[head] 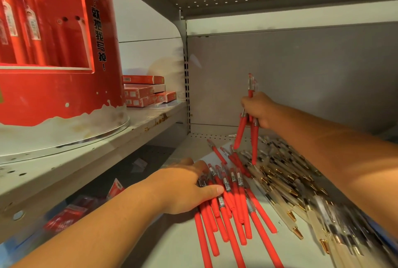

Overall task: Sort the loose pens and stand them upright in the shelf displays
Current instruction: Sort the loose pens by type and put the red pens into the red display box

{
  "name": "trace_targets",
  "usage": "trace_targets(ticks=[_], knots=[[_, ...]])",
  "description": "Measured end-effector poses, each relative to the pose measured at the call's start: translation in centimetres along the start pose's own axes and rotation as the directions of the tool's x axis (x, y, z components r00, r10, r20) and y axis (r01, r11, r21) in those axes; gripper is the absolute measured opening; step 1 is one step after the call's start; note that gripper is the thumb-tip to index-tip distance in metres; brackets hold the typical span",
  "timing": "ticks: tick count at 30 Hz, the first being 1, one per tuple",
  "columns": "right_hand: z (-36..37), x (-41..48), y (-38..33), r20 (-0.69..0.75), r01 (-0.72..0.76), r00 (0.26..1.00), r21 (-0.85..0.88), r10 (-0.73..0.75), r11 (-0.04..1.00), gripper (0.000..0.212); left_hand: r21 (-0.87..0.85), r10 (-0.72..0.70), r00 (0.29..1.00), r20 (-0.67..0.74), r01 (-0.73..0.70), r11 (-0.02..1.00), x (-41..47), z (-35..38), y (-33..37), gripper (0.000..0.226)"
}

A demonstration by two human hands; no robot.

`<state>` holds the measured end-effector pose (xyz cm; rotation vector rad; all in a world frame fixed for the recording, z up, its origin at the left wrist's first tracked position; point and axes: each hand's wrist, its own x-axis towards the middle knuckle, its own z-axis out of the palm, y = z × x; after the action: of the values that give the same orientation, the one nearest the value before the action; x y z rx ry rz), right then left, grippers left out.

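A bundle of red pens lies on the white shelf board. My left hand rests on the bundle's upper ends, fingers curled over them and the thumb laid straight across. My right hand is raised near the back wall and grips a few red pens that point down, clear caps sticking up above the fist. More red pens lie loose between the hands. To the right a heap of pale and clear pens with gold tips spreads under my right forearm.
A tall red round pen display with upright red pens stands on the grey shelf at the left. Red pen boxes are stacked behind it. Red packets lie on a lower level at the left. The grey back wall closes the bay.
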<state>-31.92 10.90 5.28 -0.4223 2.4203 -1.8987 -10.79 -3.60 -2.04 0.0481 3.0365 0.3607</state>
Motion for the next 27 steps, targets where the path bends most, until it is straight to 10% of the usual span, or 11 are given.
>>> trace_targets(ticks=[6, 12, 19, 27], knots=[[1.4, -5.4, -0.3, 0.137, -0.125, 0.983, 0.034, 0.119, 0.992, 0.003, 0.116, -0.003, 0.974, -0.225, 0.030, 0.993, -1.2, -0.7, 0.9, 0.041], [4.8, -9.4, 1.8, 0.128, -0.135, 0.983, 0.024, 0.131, 0.991, 0.039, 0.015, 0.104, 0.876, -0.471, -0.110, 0.994, -3.4, -0.7, 2.4, 0.039], [5.3, -12.1, 2.8, 0.249, -0.199, 0.942, -0.124, 0.225, 0.972, 0.028, -0.263, 0.105, 0.963, -0.246, -0.171, 0.949, -4.7, 0.7, 2.6, 0.031], [5.0, -13.5, 3.0, 0.263, -0.159, 0.941, -0.210, 0.212, 0.965, 0.011, -0.119, 0.181, 0.964, -0.195, -0.206, 0.971, -4.5, 1.3, 3.3, 0.026]])
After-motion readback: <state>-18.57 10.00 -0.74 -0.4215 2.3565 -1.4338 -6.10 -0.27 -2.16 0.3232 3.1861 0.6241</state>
